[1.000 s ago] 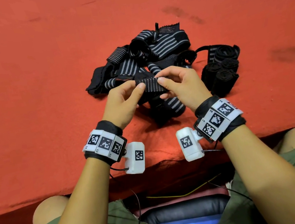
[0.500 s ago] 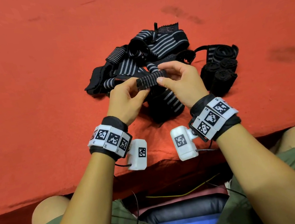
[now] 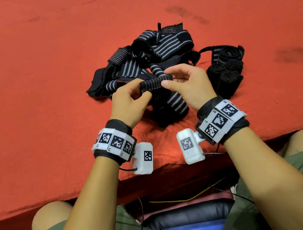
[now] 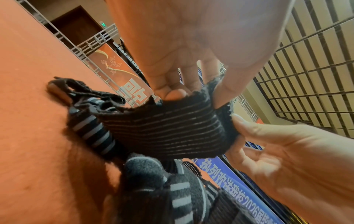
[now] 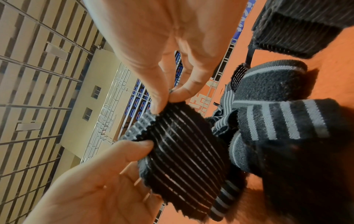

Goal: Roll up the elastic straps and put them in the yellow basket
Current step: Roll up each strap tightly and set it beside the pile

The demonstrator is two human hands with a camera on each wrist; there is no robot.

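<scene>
The left hand (image 3: pixel 130 100) and the right hand (image 3: pixel 188 86) are each pinching an end of a black elastic strap with thin grey stripes (image 3: pixel 156 83), holding its started roll just above the red felt-covered table (image 3: pixel 42 93) while its tail is trailing down toward the tangled heap of black-and-grey striped straps (image 3: pixel 143 60). Rolling looks barely begun; next the fingertips should be turning the coil tightly along the tail. The yellow basket is showing only as a sliver, if at all, so I cannot tell its place.

Probably a sports hall: tiered blue seats (image 5: pixel 141 97), banners (image 4: pixel 239 174).
</scene>
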